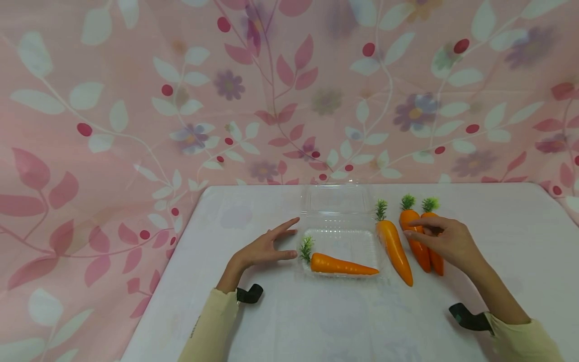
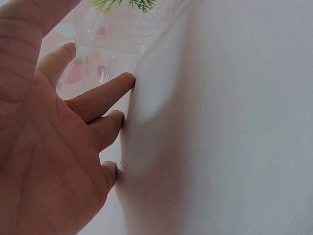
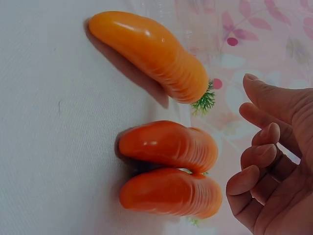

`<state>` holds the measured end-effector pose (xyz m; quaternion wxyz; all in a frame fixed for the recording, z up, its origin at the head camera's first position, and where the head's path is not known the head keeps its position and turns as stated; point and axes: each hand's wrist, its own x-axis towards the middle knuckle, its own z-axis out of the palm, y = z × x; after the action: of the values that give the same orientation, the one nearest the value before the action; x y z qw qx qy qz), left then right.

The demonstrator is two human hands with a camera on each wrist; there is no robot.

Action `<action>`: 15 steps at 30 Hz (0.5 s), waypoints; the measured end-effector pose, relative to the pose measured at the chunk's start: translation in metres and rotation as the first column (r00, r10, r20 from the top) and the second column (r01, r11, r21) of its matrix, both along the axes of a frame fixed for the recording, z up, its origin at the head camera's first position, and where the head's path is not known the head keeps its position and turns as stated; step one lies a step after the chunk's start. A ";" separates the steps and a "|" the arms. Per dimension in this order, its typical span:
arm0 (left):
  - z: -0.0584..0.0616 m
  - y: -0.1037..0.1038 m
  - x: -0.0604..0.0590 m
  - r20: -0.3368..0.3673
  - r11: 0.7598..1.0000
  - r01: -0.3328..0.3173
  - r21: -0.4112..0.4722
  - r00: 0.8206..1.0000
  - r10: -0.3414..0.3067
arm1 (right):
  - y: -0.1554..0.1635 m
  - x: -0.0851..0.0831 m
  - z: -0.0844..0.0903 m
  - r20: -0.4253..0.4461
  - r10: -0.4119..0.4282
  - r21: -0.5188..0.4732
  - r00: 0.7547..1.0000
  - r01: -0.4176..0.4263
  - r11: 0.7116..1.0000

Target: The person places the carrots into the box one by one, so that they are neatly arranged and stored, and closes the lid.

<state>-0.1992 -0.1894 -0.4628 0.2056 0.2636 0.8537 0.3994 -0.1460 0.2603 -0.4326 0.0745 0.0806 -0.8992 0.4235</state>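
Note:
A clear plastic clamshell box (image 1: 344,241) lies with its lid folded back, and one orange toy carrot (image 1: 339,264) with a green tuft rests along its front side. My left hand (image 1: 264,249) is beside the box's left edge, fingers spread on the white cloth, holding nothing. To the right of the box lies a lighter orange carrot (image 1: 395,251). Two deeper orange carrots, one (image 1: 419,254) and another (image 1: 437,260), lie side by side farther right. Over these two hovers my right hand (image 1: 452,244); the right wrist view shows its fingers loosely bent, apart from the carrots.
A white cloth (image 1: 334,322) covers the table, whose far edge meets a pink curtain (image 1: 289,90) printed with leaves and flowers. The box's transparent lid (image 1: 335,198) lies flat toward that far edge. Dark camera mounts sit at both wrists.

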 end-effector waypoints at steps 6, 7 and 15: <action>0.001 0.000 0.000 -0.003 1.000 -0.001 -0.006 1.000 0.001 | 0.004 0.000 -0.001 0.017 -0.040 0.035 0.999 0.039 0.999; 0.001 0.000 0.000 -0.003 1.000 0.000 -0.007 1.000 0.000 | 0.005 0.000 -0.001 0.020 -0.047 0.043 0.999 0.046 0.998; 0.000 0.000 -0.001 -0.007 1.000 -0.002 -0.012 1.000 0.002 | 0.010 0.001 -0.001 0.047 -0.091 0.078 0.995 0.087 0.993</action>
<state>-0.1997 -0.1892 -0.4625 0.2041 0.2629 0.8570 0.3934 -0.1454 0.2701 -0.4335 0.0674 0.0325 -0.9190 0.3870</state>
